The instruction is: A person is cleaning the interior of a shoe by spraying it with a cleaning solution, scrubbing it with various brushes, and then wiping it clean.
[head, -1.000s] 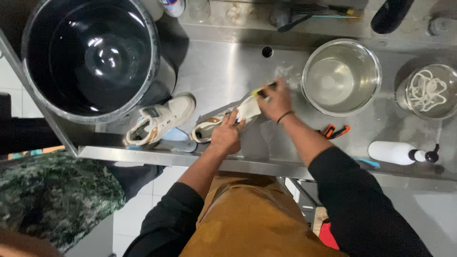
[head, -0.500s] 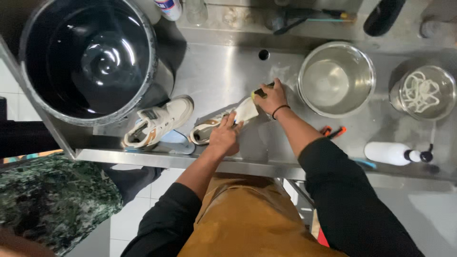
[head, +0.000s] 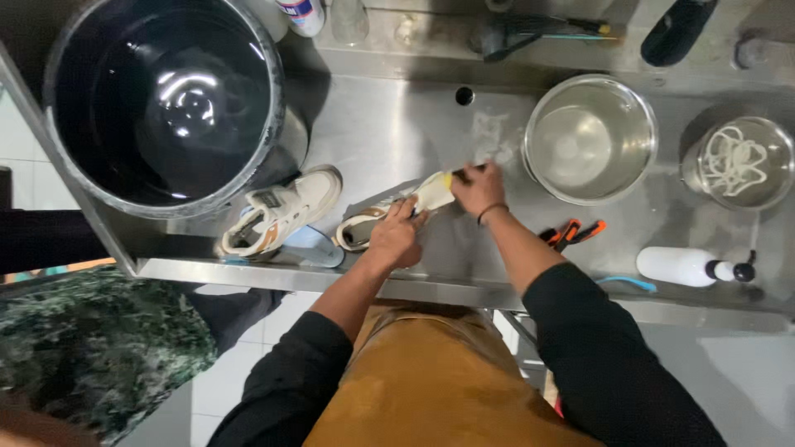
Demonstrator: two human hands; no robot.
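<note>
— What do we have in the middle of the frame?

— We see a pale sneaker (head: 389,217) lying on its side on the steel bench (head: 389,124), just left of centre. Our left hand (head: 396,238) is closed over its near side, fingers wrapped around the upper and pinning it down.

— And the other hand?

— Our right hand (head: 479,186) is curled shut around a small brush (head: 454,175) with a yellow part showing at the thumb; it sits against the toe end of the shoe. We cannot make out the bristles, they are hidden under the fingers.

— What lies around it?

— A second sneaker (head: 281,211), white with tan trim, rests to the left, near the bench's front edge, apart from the first. Above it, in the upper left of the frame, stands a big dark basin (head: 166,99) full of water. To the upper right of our hands is a steel bowl (head: 590,136), and further right a smaller bowl with white laces (head: 735,161) coiled in it.

— Anything lower down?

— At the lower right, a white spray bottle (head: 691,266) lies flat, and orange-handled pliers (head: 571,233) sit between it and our right forearm.
</note>
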